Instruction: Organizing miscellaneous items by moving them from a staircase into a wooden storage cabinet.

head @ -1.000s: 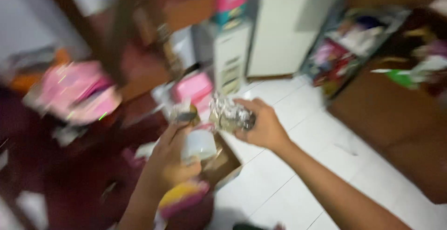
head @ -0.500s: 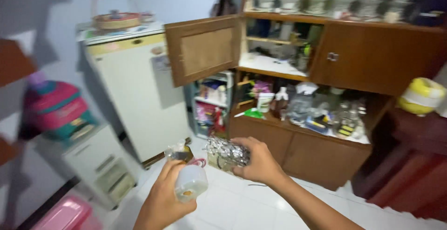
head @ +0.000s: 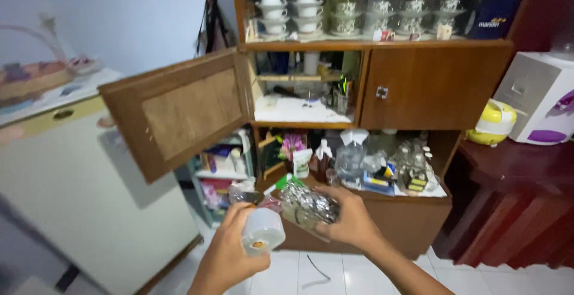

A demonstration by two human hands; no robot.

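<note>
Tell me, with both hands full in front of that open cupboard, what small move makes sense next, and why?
Probably lift the right hand with its foil bundle toward the shelf behind the open door. The left hand is busy holding a small plastic tub.

Left forearm: your left hand [head: 230, 259] ran off the bottom edge.
Silvery packet [head: 308, 204]: your right hand [head: 353, 223] hid its far end.
Basket [head: 30, 77]: blurred, cut at the left edge.
</note>
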